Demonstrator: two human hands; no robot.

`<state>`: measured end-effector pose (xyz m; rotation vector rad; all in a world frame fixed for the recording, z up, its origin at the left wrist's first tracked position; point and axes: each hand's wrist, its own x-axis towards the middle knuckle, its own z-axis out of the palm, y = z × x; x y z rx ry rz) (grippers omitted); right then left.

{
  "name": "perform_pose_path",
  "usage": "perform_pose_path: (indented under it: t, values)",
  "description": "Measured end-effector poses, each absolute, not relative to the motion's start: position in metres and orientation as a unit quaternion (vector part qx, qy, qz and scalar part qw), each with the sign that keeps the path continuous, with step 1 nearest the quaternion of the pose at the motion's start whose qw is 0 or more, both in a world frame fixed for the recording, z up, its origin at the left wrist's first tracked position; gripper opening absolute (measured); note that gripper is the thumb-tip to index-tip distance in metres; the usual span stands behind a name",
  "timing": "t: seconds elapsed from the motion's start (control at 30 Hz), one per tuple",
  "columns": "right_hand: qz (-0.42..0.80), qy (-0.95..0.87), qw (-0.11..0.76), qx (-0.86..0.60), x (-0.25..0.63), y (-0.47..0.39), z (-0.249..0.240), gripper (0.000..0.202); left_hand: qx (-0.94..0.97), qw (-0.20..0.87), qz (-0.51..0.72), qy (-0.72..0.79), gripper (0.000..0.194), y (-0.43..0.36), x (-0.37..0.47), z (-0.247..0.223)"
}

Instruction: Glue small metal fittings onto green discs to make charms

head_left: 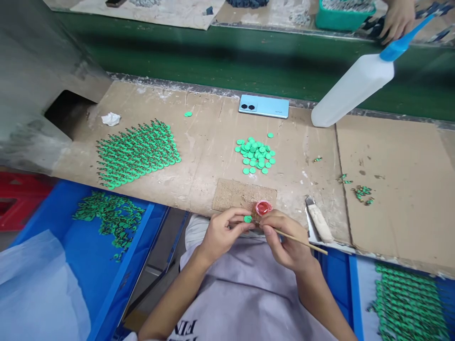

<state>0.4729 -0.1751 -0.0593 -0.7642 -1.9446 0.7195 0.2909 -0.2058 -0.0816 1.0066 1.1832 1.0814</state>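
Between the thumb and fingers of my left hand (223, 230) is a small green disc (248, 219). My right hand (289, 237) grips a thin wooden stick (305, 242), whose tip points toward the disc; whether the tip touches it I cannot tell. Just behind the fingers, a small round cup of red liquid (263, 208) sits by a cork board (231, 192) at the table's front edge. A loose pile of green discs (254, 154) lies beyond the board. To the left stand neat rows of green discs with small brown pieces on them (138, 154).
A white squeeze bottle (355, 90) with a blue nozzle and a light-blue phone (263, 106) are at the back. A wrapped blade tool (319, 220) lies right. Blue trays (106, 270) flank my lap. Across the green partition (195, 57) a co-worker's hand (400, 21) shows.
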Motion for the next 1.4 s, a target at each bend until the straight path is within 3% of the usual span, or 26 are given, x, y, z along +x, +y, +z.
perform_pose_path:
  t: [0.2, 0.37, 0.53, 0.67, 0.8, 0.9, 0.97, 1.17, 1.4]
  values:
    - [0.28, -0.799, 0.431, -0.312, 0.474, -0.175, -0.06, 0.017, 0.449, 0.57, 0.457, 0.514, 0.025, -0.206, 0.29, -0.081]
    - [0.218, -0.844, 0.363, -0.329, 0.475, -0.18, -0.054, 0.009, 0.532, 0.506, 0.425, 0.529, 0.017, -0.208, 0.287, -0.084]
    - [0.163, -0.867, 0.335, -0.332, 0.467, -0.185, -0.048, 0.024, 0.599, 0.451, 0.408, 0.521, 0.015, -0.208, 0.284, -0.09]
    - [0.208, -0.85, 0.35, -0.335, 0.469, -0.185, -0.049, 0.011, 0.583, 0.467, 0.409, 0.525, 0.015, -0.207, 0.286, -0.086]
    - [0.299, -0.794, 0.414, -0.331, 0.483, -0.185, -0.053, 0.016, 0.53, 0.513, 0.42, 0.529, 0.015, -0.208, 0.29, -0.082]
    - [0.287, -0.703, 0.507, -0.409, 0.492, -0.182, -0.055, 0.007, 0.502, 0.527, 0.42, 0.542, 0.017, -0.209, 0.291, -0.084]
    - [0.27, -0.687, 0.506, -0.445, 0.494, -0.175, -0.054, 0.003, 0.493, 0.527, 0.419, 0.55, 0.018, -0.209, 0.291, -0.085]
    - [0.267, -0.738, 0.426, -0.45, 0.486, -0.154, -0.047, 0.032, 0.499, 0.519, 0.427, 0.546, 0.017, -0.208, 0.292, -0.084]
    - [0.245, -0.773, 0.385, -0.441, 0.48, -0.151, -0.054, 0.034, 0.508, 0.514, 0.424, 0.545, 0.018, -0.207, 0.292, -0.084]
